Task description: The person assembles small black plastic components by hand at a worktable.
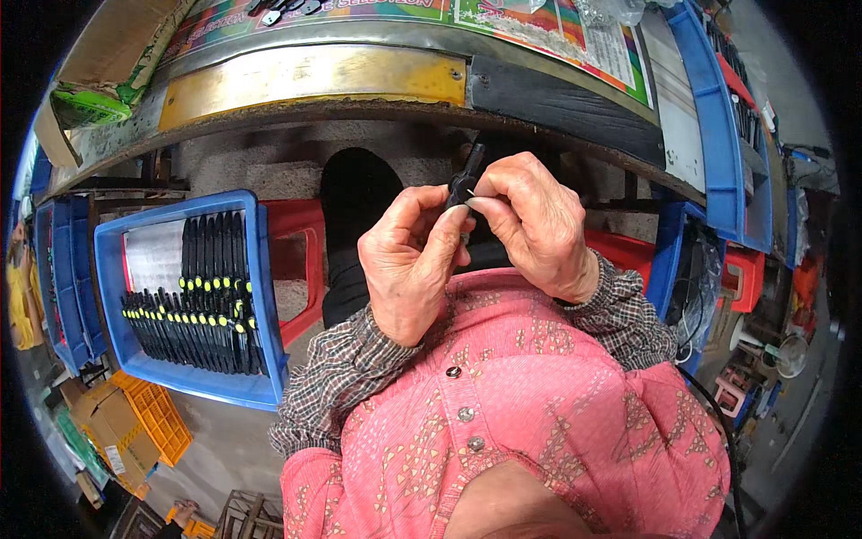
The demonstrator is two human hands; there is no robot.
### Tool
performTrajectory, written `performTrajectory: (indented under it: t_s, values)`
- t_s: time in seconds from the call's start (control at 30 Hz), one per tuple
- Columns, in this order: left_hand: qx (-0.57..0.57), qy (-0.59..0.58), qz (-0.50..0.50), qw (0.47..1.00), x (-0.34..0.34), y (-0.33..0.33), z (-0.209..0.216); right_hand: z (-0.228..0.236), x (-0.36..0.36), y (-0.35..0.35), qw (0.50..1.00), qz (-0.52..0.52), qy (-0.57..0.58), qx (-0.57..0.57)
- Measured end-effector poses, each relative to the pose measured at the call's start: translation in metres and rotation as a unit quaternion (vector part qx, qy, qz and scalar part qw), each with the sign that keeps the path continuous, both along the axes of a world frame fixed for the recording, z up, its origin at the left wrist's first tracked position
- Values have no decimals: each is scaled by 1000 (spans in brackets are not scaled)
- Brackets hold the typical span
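Above my lap, just in front of the bench edge, both my hands work close together on a slim black piece (473,162) with a wider, rounded middle. My left hand (411,256) grips its lower part between thumb and fingers. The piece's narrow end points up and away from me, tilted slightly right. Thumb and index finger of my right hand (530,220) pinch a small, thin, pale sliver against its rounded part; the sliver is too small to name. To my left, a blue tray (269,296) holds rows of similar slim black pieces (214,251) with yellow-green dots.
A workbench with a metal-and-dark edge (314,79) runs across the front, with small dark parts (285,9) on it. Red stools (301,260) flank me. Blue crates (718,117) stand right. At lower left are an orange crate (157,413), a cardboard box (106,422) and another person's hand (184,512).
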State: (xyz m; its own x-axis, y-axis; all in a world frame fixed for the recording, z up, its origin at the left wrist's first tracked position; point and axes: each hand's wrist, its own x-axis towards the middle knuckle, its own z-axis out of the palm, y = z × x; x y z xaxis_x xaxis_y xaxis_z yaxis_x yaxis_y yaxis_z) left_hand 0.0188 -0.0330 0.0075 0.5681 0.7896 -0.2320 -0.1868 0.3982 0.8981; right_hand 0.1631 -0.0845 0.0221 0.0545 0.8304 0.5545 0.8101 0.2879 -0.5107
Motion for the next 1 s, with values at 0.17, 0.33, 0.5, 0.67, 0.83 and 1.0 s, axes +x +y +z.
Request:
performTrajectory:
  t_s: [0.17,0.33,0.5,0.67,0.83,1.0]
  values:
    - [72,33,12,997,0,-1,-5,1,-2,2,1000,-13,11,-4]
    - [43,18,4,999,-1,0,0,-8,-2,-1,950,-23,288,-117]
    - [26,-18,-27,999,-3,1,-7,0,-4,3,811,-15,555,-186]
    - [-9,-47,-24,999,-1,2,-6,2,1,4,795,14,553,-248]
    - [4,-36,-39,999,-3,2,-10,1,-2,3,812,15,524,-257]
    - [-16,-43,-25,999,0,1,-12,-2,-10,3,819,-24,519,-242]
